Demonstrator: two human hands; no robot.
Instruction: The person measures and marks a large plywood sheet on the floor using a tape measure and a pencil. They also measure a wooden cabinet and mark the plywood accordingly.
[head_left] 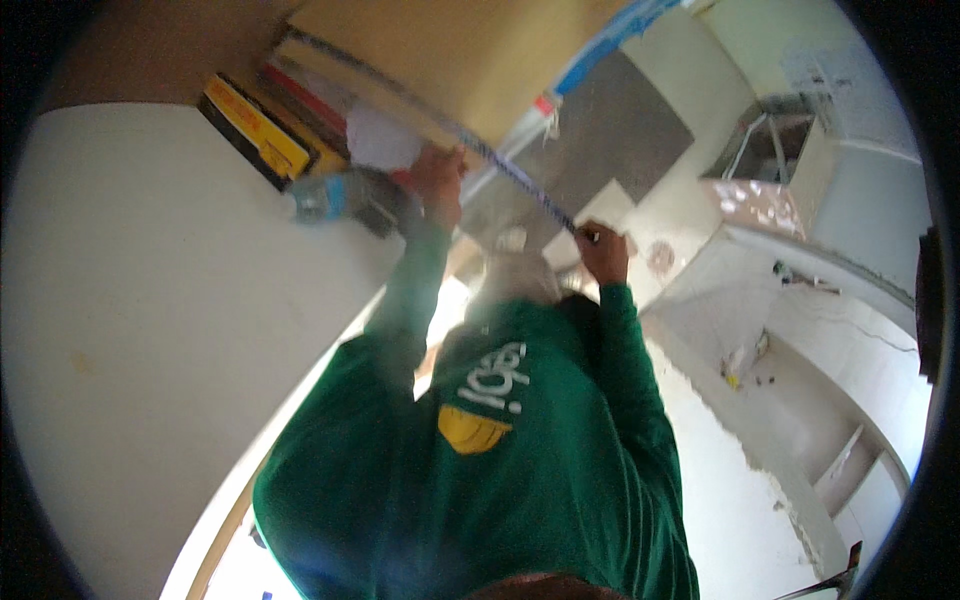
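A long, narrow dark strip (415, 98) runs slantwise along the edge of a tan board (450, 50); its exact kind is unclear. My right hand (604, 252) is closed around the strip's near right end. My left hand (438, 185) is raised beside the board's edge, just below the middle of the strip. Its fingers are blurred, so whether they grip the strip or only touch it does not show. Left of that hand, a clear plastic bottle with a blue label (335, 196) lies on its side on a white surface (180, 300).
A yellow and black box-like item (258, 130) lies by the board, next to a crumpled whitish piece (380, 140). Blue material (615, 42) edges the board's far right side. Beyond are a grey panel (620, 135), an open-framed box (775, 150) and a rough-edged white wall (730, 440).
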